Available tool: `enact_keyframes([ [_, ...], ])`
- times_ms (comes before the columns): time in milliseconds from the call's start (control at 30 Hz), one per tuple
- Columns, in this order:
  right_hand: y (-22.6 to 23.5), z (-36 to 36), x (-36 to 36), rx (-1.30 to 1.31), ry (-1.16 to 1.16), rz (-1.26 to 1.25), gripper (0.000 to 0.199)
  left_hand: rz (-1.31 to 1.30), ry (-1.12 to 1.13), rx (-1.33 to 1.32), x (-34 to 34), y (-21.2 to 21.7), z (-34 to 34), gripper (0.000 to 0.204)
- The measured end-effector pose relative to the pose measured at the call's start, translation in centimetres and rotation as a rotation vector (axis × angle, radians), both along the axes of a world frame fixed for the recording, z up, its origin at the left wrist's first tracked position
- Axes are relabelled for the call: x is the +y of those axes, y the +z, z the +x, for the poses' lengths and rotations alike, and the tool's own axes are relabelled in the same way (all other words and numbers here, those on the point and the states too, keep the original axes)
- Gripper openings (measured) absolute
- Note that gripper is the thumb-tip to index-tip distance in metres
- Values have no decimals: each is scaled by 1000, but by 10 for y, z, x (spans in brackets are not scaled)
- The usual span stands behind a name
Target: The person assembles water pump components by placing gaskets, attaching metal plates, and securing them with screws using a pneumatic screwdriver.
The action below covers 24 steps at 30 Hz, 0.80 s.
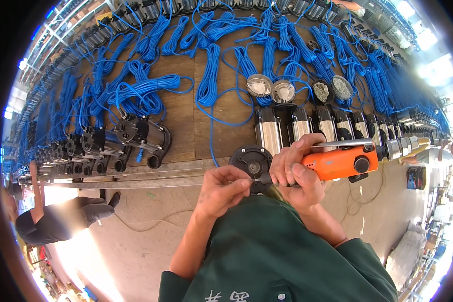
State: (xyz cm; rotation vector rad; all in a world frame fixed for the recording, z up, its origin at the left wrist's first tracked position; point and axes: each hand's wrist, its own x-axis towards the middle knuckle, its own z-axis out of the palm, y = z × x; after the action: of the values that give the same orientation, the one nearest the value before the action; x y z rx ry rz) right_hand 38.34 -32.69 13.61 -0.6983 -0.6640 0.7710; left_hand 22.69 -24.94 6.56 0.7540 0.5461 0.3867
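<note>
My right hand (299, 171) is wrapped round an orange air tool (337, 163) with a silver lever along its top. The tool lies sideways, its rear end to the right; its working end is hidden by my fingers. My left hand (224, 190) is closed in a pinch at the left side of a round black pump flange (251, 162). Whatever the fingertips hold is too small to make out. The flange faces up at the bench's near edge, right in front of my green jacket, and both hands partly cover it.
Steel pump bodies (268, 132) stand in a row to the right; finished-looking pumps (143, 135) line the left. Coiled blue cables (208, 75) cover the bench. Round dishes (259, 85) of small parts sit behind the flange. A co-worker (65, 219) is at far left.
</note>
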Motion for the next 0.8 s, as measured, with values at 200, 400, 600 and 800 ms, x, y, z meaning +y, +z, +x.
enact_keyframes([
  [200,-24,10,-24,-41,-21,-47,32,612,-86,232,-21,4,13,17],
  [400,-55,8,-45,-321,-75,-245,30,1234,-71,452,-43,-5,20,34],
  [600,-63,0,-46,-398,-109,-282,28,1133,-23,591,-39,2,10,30],
  [800,-67,0,-39,-505,-97,-237,25,1200,66,607,-32,-26,1,33],
])
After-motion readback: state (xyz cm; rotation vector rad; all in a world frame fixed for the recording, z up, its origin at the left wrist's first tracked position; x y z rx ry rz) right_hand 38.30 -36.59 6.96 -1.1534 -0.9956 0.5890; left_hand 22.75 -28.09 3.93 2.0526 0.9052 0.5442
